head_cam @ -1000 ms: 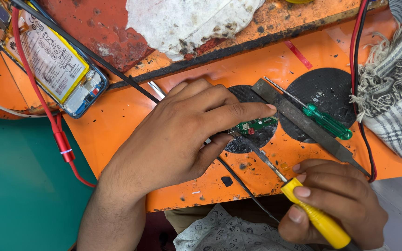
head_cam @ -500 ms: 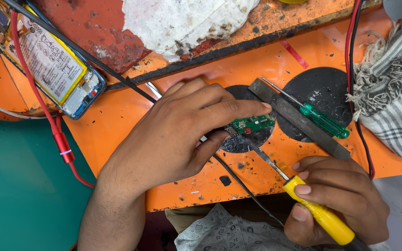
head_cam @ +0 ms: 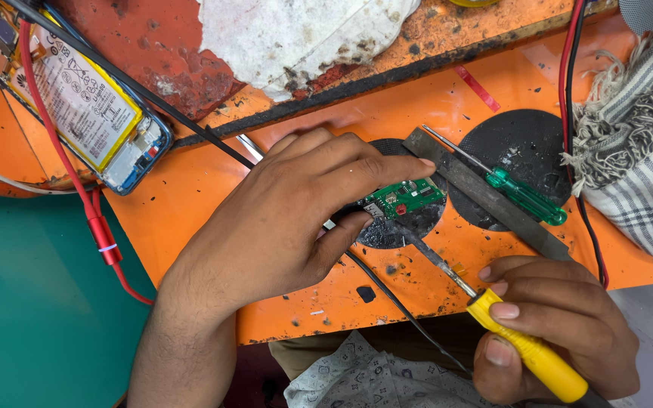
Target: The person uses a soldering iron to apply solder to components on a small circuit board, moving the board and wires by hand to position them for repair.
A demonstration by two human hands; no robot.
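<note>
The left hand (head_cam: pixel 281 219) is closed on a small green circuit board (head_cam: pixel 406 198), pinning it between fingertip and thumb against a dark round pad (head_cam: pixel 394 227) on the orange bench (head_cam: pixel 190 219), just beyond the knuckles. The right hand (head_cam: pixel 561 332) is clamped around the yellow handle of a soldering iron (head_cam: pixel 527 351), whose tip reaches toward the near edge of the board, just below the left thumb. The board appears light, thin, stiff and fragile; it is best held by its bare edges, clear of the components.
</note>
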